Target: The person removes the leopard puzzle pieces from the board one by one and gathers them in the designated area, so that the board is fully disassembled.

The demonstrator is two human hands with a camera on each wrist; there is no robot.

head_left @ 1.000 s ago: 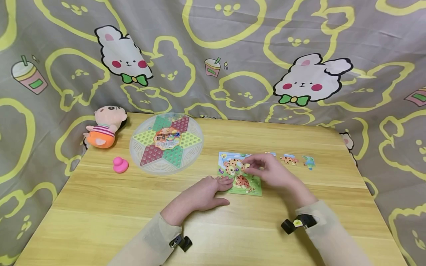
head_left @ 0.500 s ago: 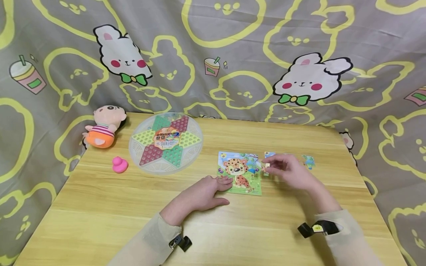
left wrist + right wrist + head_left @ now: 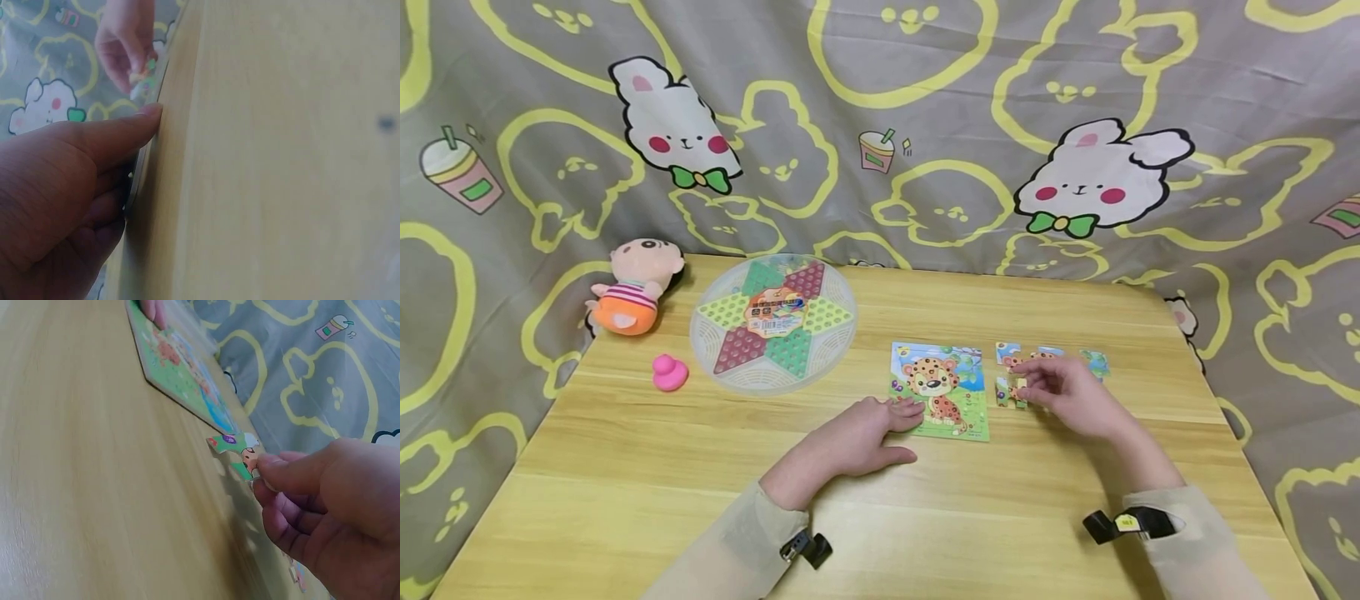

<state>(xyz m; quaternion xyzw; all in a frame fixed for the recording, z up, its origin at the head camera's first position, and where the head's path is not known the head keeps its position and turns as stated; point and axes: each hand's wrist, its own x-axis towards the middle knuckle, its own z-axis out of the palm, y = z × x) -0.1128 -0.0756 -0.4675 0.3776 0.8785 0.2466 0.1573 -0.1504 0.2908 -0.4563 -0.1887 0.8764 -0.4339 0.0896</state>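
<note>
A square leopard jigsaw puzzle (image 3: 966, 408) lies flat on the table in the head view. My left hand (image 3: 868, 437) rests on its lower left corner, fingers extended and thumb spread onto the wood. To the right of the puzzle, my right hand (image 3: 1078, 396) pinches a jigsaw piece (image 3: 231, 442) between thumb and fingertips. Green, purple and spotted orange show on that piece, and its shadow falls on the table in the right wrist view. Just behind the fingers lie loose jigsaw pieces, one at the left (image 3: 1007, 352) and another partly covered by the hand (image 3: 1048, 351).
Farther right is another blue-green jigsaw piece (image 3: 1095, 362). A round Chinese checkers board (image 3: 827, 354) lies left of the puzzle. Beyond it are a pink rubber duck (image 3: 670, 372) and a plush doll (image 3: 636, 287). A patterned curtain (image 3: 940, 150) hangs behind the table.
My right hand has moved from over the leopard puzzle to its right, with a jigsaw piece in its fingers. The left hand has stayed in place.
</note>
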